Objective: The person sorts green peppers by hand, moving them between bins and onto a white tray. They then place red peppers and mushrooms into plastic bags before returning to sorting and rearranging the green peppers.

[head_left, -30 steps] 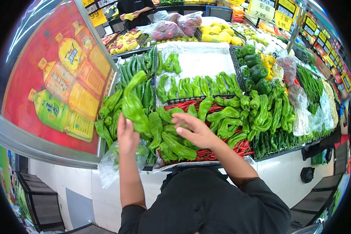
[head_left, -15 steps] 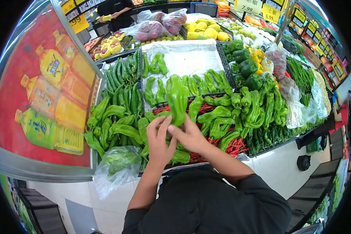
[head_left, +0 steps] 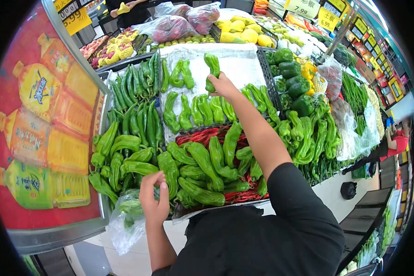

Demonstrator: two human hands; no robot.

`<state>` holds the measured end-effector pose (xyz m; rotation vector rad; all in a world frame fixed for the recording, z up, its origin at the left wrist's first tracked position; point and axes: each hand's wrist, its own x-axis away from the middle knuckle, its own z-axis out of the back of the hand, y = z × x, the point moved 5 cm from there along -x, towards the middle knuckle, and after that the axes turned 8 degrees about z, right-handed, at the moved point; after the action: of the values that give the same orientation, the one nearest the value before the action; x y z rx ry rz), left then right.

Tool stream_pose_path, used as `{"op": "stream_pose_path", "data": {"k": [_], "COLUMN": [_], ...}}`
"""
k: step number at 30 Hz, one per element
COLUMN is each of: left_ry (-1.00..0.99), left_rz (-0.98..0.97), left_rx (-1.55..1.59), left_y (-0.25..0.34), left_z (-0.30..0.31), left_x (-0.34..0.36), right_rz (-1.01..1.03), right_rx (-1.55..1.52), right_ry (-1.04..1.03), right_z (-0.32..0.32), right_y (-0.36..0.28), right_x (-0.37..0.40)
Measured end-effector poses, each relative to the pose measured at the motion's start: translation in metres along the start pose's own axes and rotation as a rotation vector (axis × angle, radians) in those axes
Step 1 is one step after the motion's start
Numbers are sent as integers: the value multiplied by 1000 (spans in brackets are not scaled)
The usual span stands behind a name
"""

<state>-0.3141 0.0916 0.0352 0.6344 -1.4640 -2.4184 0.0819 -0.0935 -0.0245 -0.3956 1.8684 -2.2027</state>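
Note:
My right hand (head_left: 223, 85) is stretched far over the display and grips a wrinkled green pepper (head_left: 211, 65), held above the white cloth (head_left: 237, 64) at the back. Near the front edge, my left hand (head_left: 153, 200) touches the mouth of a clear plastic bag (head_left: 124, 221) with green peppers in it; its fingers are curled on the bag's rim. Between the two hands lies a pile of long green peppers (head_left: 202, 161) on top of red chillies (head_left: 200, 135).
A red poster of oil bottles (head_left: 41, 133) stands at the left. Dark bell peppers (head_left: 292, 78), green beans and bagged produce fill the right side. Yellow fruit (head_left: 244, 32) and price signs sit at the back. Another person (head_left: 124, 9) stands far behind; someone in red (head_left: 393, 142) at right.
My right hand carried the pepper from the front pile out to the back of the display. My left hand let go of it and dropped to the plastic bag.

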Motion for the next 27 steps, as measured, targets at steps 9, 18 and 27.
{"op": "stream_pose_path", "data": {"k": [9, 18, 27], "left_ry": [-106, -222, -241], "left_rz": [96, 136, 139], "left_rx": [-58, -116, -135], "left_y": [-26, -27, -34], "left_z": [-3, -22, -28], "left_x": [-11, -28, -30], "right_rz": [3, -47, 26], "right_rx": [138, 562, 651], "right_ry": [78, 39, 22], "right_z": [-31, -23, -21], "right_y": [37, 100, 85], "right_x": [-99, -133, -127]}}
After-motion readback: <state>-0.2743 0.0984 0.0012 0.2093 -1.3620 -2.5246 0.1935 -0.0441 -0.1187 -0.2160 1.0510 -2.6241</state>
